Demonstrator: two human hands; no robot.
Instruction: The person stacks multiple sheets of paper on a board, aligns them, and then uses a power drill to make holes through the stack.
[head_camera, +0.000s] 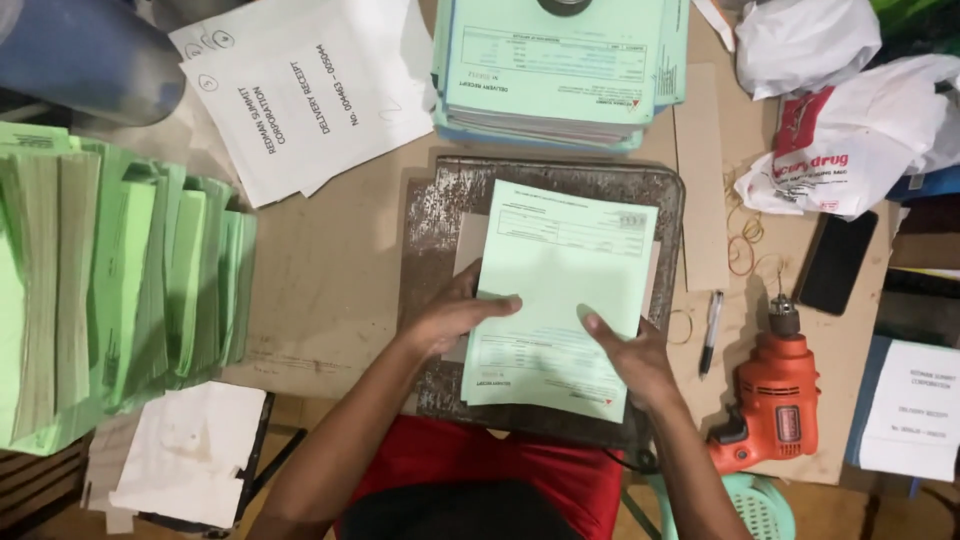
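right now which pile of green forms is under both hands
The thin pile of green forms on the worn board, with the left hand and right hand on it. The other two piles, far left and top centre, lie untouched.
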